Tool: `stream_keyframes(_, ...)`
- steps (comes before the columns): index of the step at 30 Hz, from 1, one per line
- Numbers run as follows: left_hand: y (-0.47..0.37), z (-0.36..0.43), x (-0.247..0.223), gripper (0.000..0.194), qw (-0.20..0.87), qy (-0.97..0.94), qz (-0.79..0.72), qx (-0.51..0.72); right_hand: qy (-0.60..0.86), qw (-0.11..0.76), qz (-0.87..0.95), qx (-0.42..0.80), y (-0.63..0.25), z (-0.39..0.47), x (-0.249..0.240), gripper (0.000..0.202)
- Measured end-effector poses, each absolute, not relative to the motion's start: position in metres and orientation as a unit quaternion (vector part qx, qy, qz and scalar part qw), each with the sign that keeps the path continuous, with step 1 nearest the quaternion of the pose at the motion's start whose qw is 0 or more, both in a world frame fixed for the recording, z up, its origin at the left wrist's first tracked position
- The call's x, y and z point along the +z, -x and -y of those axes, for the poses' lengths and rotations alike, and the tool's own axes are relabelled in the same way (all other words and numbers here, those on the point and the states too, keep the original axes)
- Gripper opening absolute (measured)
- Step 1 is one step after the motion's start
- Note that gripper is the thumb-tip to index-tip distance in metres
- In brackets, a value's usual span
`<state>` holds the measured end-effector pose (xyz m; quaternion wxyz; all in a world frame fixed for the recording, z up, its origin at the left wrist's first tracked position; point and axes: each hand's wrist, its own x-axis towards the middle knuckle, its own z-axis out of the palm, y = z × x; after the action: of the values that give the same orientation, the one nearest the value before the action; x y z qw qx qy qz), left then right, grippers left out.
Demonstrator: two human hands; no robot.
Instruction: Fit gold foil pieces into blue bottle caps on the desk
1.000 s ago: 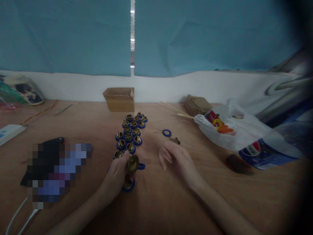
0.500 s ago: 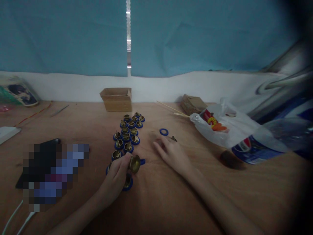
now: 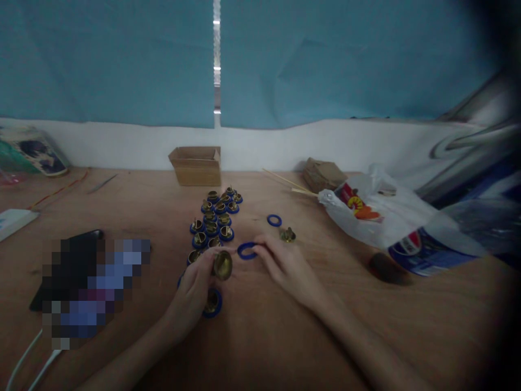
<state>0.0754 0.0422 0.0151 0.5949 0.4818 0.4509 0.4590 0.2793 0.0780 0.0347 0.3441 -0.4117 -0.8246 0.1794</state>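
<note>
My left hand (image 3: 190,293) pinches a round brass-coloured metal cup (image 3: 223,265), its hollow face turned towards me. To its right, my right hand (image 3: 291,269) grips a blue ring (image 3: 246,251) by its right edge between thumb and fingertips. Ring and cup are close together but apart. Behind and beneath my left hand stand several brass pieces seated in blue rings (image 3: 211,227), with one more ringed piece (image 3: 212,302) just in front of it; the hand hides part of the group. Beyond my right hand lie a loose blue ring (image 3: 274,220) and a loose brass piece (image 3: 288,235).
An open cardboard box (image 3: 197,168) stands against the wall, a brown package (image 3: 323,174) farther right. A white plastic bag (image 3: 366,217) and a Pepsi-labelled bottle (image 3: 427,247) lie at right. At left are a black device (image 3: 75,266) with cables and a blurred-out object.
My right hand has lifted a blue ring and brought it left towards the brass cup. The cup in my left hand has tilted slightly and stayed nearly in place.
</note>
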Motion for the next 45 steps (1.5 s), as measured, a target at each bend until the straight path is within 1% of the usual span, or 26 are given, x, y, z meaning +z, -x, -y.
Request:
stream_keyframes(3,-0.074,-0.039,0.018,0.049,0.581,-0.509,-0.436,0.462,0.536,0.379,0.751,0.066,-0.302,-0.091,0.044,0.023)
stream_keyframes(5,-0.074,-0.037,0.018,0.047,0.574,-0.524,-0.430,0.458,0.614,0.376,0.694,0.018,-0.317,-0.103,0.047,0.031)
stream_keyframes(8,-0.075,-0.037,0.013,0.044,0.568,-0.550,-0.419,0.447,0.666,0.343,0.662,0.018,-0.334,-0.125,0.043,0.038)
stream_keyframes(13,-0.079,-0.035,0.010,0.026,0.561,-0.594,-0.402,0.414,0.673,0.244,0.693,0.080,-0.338,-0.168,0.030,0.040)
stream_keyframes(15,-0.080,-0.035,0.010,0.019,0.541,-0.611,-0.401,0.417,0.678,0.214,0.697,0.089,-0.338,-0.183,0.029,0.039)
stream_keyframes(17,-0.079,-0.034,0.011,0.016,0.520,-0.623,-0.404,0.421,0.685,0.201,0.695,0.084,-0.338,-0.191,0.032,0.033)
stream_keyframes(20,-0.077,-0.035,0.009,0.015,0.479,-0.647,-0.422,0.417,0.688,0.202,0.694,0.067,-0.336,-0.186,0.044,0.021)
stream_keyframes(22,-0.076,-0.036,0.004,0.018,0.422,-0.677,-0.435,0.418,0.671,0.208,0.708,0.066,-0.330,-0.167,0.052,0.014)
stream_keyframes(24,-0.075,-0.036,-0.003,0.027,0.344,-0.715,-0.437,0.425,0.640,0.211,0.734,0.086,-0.318,-0.139,0.059,0.018)
stream_keyframes(26,-0.074,-0.037,-0.010,0.036,0.270,-0.749,-0.425,0.431,0.588,0.211,0.769,0.137,-0.302,-0.106,0.062,0.024)
stream_keyframes(28,-0.073,-0.038,-0.015,0.041,0.216,-0.771,-0.415,0.432,0.492,0.235,0.800,0.253,-0.285,-0.076,0.061,0.018)
stream_keyframes(30,-0.073,-0.039,-0.017,0.043,0.186,-0.784,-0.408,0.429,0.461,0.238,0.801,0.298,-0.272,-0.056,0.058,0.016)
stream_keyframes(33,-0.073,-0.040,-0.012,0.042,0.165,-0.792,-0.404,0.427,0.435,0.248,0.803,0.322,-0.264,-0.050,0.046,0.015)
stream_keyframes(37,-0.074,-0.042,-0.005,0.037,0.167,-0.783,-0.413,0.434,0.412,0.286,0.759,0.416,-0.262,-0.061,0.020,0.026)
stream_keyframes(39,-0.075,-0.042,-0.004,0.036,0.181,-0.775,-0.413,0.443,0.429,0.307,0.724,0.445,-0.261,-0.067,0.008,0.031)
stream_keyframes(42,-0.077,-0.040,-0.003,0.038,0.181,-0.779,-0.414,0.435,0.479,0.310,0.704,0.423,-0.269,-0.075,0.004,0.033)
stream_keyframes(45,-0.077,-0.039,-0.001,0.035,0.175,-0.791,-0.418,0.410,0.503,0.287,0.712,0.396,-0.297,-0.089,0.019,0.030)
